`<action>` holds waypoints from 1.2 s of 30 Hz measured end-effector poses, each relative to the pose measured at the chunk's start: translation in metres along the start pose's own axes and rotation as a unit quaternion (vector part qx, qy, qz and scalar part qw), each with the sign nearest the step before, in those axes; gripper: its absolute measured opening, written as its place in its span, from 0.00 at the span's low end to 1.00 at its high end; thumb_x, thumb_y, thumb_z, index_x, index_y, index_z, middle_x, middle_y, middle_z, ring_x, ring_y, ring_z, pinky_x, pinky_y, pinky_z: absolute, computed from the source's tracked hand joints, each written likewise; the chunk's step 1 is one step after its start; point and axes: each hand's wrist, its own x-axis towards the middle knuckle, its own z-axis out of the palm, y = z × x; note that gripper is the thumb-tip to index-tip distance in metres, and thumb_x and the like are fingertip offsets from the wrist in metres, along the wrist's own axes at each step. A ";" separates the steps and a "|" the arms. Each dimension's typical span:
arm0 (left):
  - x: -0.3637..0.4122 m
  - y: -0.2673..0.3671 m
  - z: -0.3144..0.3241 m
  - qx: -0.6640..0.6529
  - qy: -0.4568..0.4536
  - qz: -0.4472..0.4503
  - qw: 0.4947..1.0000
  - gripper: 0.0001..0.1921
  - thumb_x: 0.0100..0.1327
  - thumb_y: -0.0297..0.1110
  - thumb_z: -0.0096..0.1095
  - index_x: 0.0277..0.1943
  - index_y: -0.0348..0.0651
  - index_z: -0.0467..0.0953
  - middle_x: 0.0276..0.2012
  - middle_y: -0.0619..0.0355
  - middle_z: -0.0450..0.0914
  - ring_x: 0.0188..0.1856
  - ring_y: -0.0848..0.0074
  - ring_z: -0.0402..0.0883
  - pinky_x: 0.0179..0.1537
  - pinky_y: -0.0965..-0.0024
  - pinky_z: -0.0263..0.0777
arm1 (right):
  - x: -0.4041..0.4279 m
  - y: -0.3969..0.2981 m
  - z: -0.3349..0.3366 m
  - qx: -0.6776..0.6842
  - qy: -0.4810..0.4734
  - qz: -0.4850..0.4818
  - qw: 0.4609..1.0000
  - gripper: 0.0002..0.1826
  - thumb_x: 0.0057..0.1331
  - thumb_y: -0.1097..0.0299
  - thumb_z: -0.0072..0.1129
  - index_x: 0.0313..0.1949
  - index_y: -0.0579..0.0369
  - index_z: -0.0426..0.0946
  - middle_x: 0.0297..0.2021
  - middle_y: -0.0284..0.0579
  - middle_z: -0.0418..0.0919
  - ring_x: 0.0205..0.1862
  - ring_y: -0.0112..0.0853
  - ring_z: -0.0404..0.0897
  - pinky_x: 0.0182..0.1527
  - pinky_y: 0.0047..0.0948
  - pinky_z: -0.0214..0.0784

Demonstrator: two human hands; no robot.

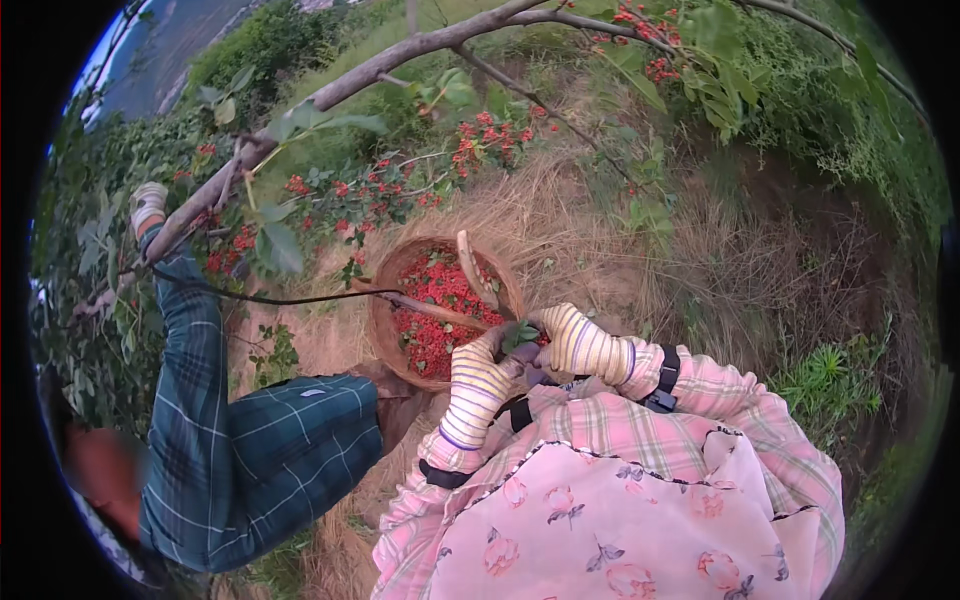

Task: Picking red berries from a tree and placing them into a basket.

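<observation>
My left hand (478,381) and my right hand (586,343) wear striped knit gloves with dark fingertips. They meet at the near right rim of a round woven basket (384,330). Pinched between their fingers is a leafy sprig (519,337), with a little red showing beside the right fingers. Fingertips partly overlap, so the exact grip is hidden. Small red berries (442,289), apparently Sichuan pepper, fill much of the basket, mixed with green leaves. A wooden stick (435,309) crosses the basket, and a curved wooden piece (474,266) rises at its far right side.
A thick branch (360,79) arches overhead, and a black cord (300,301) runs from it towards the basket. Berry clusters (487,139) hang beyond. At left, a person in a plaid shirt (300,442) raises a gloved hand (148,204). Dry grass (600,217) covers the slope.
</observation>
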 end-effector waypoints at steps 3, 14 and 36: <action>-0.021 -0.063 -0.013 -0.010 0.087 -0.054 0.995 0.15 0.53 0.35 0.66 0.38 0.32 0.77 0.30 0.50 0.82 0.28 0.75 0.80 0.33 0.72 0.72 | 0.015 -0.017 0.029 0.099 0.010 -0.017 0.995 0.13 0.51 0.73 0.61 0.38 0.60 0.76 0.20 0.40 0.76 0.24 0.22 0.75 0.26 0.24 0.67; -0.077 -0.118 -0.031 0.178 0.333 0.048 0.925 0.07 0.62 0.28 0.53 0.41 0.36 0.71 0.35 0.58 0.75 0.36 0.82 0.72 0.32 0.77 0.69 | 0.081 0.040 0.131 0.610 -0.101 0.318 0.718 0.10 0.58 0.78 0.56 0.41 0.60 0.71 0.28 0.43 0.77 0.28 0.31 0.77 0.30 0.31 0.75; -0.066 -0.148 -0.049 -0.437 0.418 -0.100 0.791 0.13 0.56 0.30 0.64 0.43 0.35 0.76 0.32 0.60 0.79 0.31 0.80 0.76 0.29 0.78 0.70 | 0.108 0.020 0.161 0.419 -0.044 0.209 0.882 0.12 0.54 0.76 0.60 0.39 0.63 0.73 0.28 0.45 0.78 0.28 0.32 0.77 0.29 0.27 0.71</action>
